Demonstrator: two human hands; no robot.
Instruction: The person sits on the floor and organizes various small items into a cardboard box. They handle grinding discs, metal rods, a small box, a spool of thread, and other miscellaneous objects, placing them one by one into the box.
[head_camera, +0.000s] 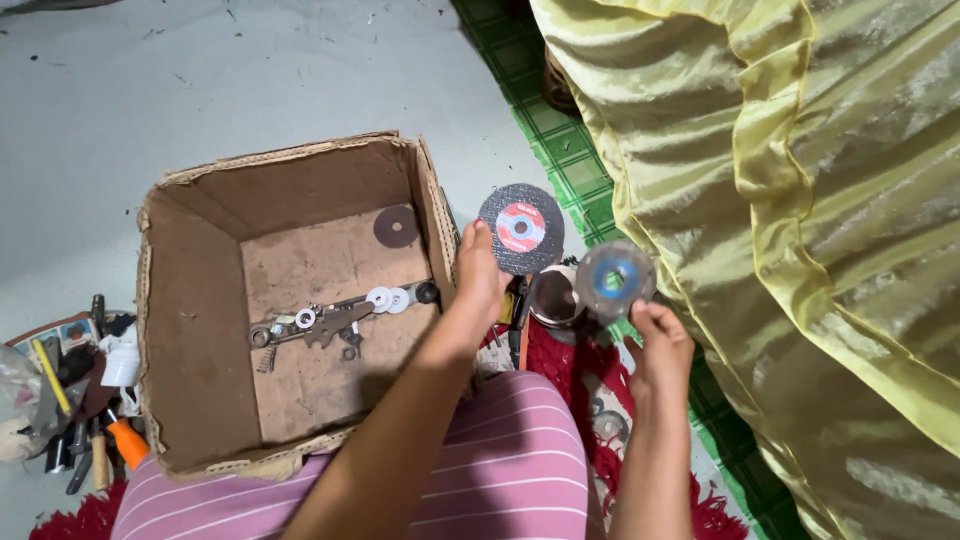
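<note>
Between the two raised hands, a little above them, sit two cutting discs. Left hand (478, 285) pinches the dark disc (520, 228) by its lower left edge, thumb up against the face; disc has a red centre label and is held flat toward the camera. Right hand (660, 345) grips the grey disc (614, 281) from below, fingers closed on its lower rim; this one has a blue centre and looks slightly blurred. The two discs are just beside each other, the dark one higher and to the left; cannot tell whether the edges touch.

Directly under the discs, between the hands, lies a round shiny metal piece (556, 297) on a red mat (560, 360).

Left of the left hand stands an open cardboard box (190, 300), its near wall touching the wrist area. On the box floor: a small brown disc (396, 226) toward the far corner, and a row of spanners, washers and nuts (335, 318) across the middle.

Further left, beyond the box, a heap of hand tools (80, 410), one with an orange handle.

Right of the right hand hangs a yellow satin cloth (800, 250) over a green checked mat (570, 170).
</note>
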